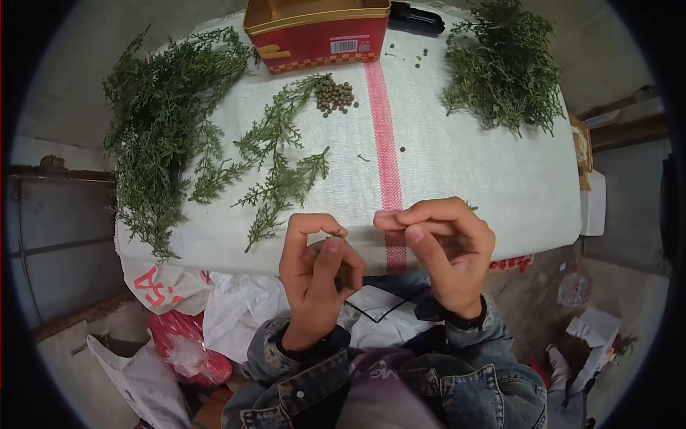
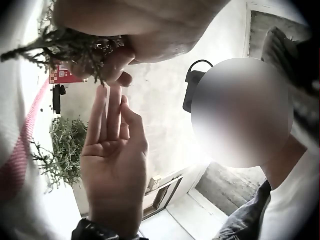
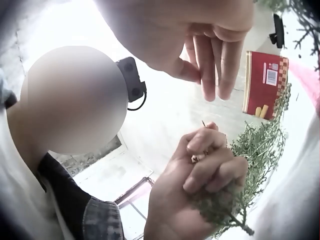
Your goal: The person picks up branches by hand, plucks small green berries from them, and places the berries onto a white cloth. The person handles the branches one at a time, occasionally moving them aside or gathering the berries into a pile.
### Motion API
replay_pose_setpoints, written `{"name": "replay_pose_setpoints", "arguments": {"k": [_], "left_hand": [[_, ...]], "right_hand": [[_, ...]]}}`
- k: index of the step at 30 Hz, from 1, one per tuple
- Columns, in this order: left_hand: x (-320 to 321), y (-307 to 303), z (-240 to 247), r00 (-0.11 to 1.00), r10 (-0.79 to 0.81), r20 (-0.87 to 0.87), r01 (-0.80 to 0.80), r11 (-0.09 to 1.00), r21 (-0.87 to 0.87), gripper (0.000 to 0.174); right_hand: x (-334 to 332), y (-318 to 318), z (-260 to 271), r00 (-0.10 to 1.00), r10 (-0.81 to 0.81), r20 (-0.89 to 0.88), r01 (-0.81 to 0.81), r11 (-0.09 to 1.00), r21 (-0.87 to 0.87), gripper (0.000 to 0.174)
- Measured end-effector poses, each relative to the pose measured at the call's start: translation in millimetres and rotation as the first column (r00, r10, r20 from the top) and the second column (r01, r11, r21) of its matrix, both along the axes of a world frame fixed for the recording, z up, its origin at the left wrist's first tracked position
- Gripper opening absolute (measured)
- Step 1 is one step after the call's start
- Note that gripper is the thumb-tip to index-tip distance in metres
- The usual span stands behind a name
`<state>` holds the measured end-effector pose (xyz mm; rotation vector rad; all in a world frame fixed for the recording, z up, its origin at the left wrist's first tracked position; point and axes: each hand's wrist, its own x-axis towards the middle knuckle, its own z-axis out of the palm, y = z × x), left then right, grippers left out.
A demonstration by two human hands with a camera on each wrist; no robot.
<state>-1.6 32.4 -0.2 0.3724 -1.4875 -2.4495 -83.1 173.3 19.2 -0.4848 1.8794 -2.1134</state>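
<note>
My left hand (image 1: 314,275) grips a green conifer sprig (image 2: 65,47) in its curled fingers; in the head view the hand covers most of it. In the right wrist view, leafy tips of it stick out below the little-finger side. Just to the right, my right hand (image 1: 457,250) has its fingers nearly straight and pointing at the left hand, the thumb close by the index finger. Nothing shows between them. Beyond the hands, loose conifer sprigs (image 1: 275,132) lie on the white woven sack surface (image 1: 471,186), beside a small heap of round brown seeds (image 1: 336,96).
A big pile of conifer branches (image 1: 157,121) covers the left side, and another bunch (image 1: 504,68) lies far right. A red tin box (image 1: 314,46) stands at the back beside a black object (image 1: 416,19). One dark seed (image 1: 402,149) lies near the pink stripe.
</note>
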Motion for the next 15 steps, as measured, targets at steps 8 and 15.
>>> {"name": "replay_pose_setpoints", "arguments": {"k": [8,15], "left_hand": [[-6.7,17.7,10.7,0.986,0.131,-0.104,-0.140,0.986,-0.092,0.010],[-3.0,21.4,4.9,0.986,0.164,-0.011,-0.161,0.948,-0.275,0.008]], "right_hand": [[8.0,0.6,-23.0,0.951,0.123,0.284,-0.027,0.947,-0.319,0.014],[1.1,-3.1,-36.7,0.935,0.229,0.272,-0.103,0.906,-0.411,0.020]]}}
